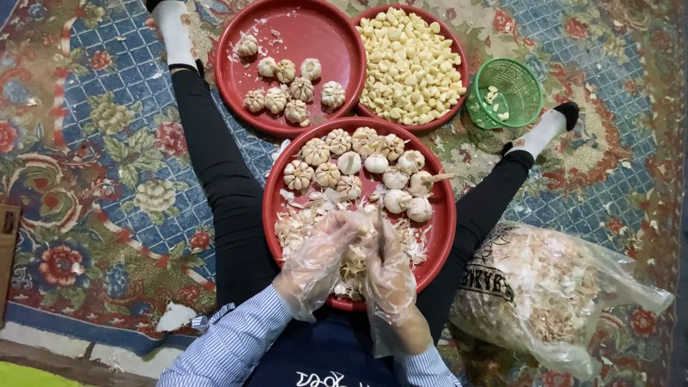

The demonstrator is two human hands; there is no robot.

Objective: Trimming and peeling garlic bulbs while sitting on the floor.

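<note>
Patterned carpet underfoot; gloved left hand [322, 247] and right hand [387, 269] meet over the near red tray [276, 188], fingers pinching a garlic bulb [367, 228] between them.

Pale garlic piece [369, 228], seemingly part-peeled, above the near red tray [271, 197]

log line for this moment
left hand: gloved, on garlic | right hand: gloved, on garlic | round red plastic tray: bulbs, skins
</note>
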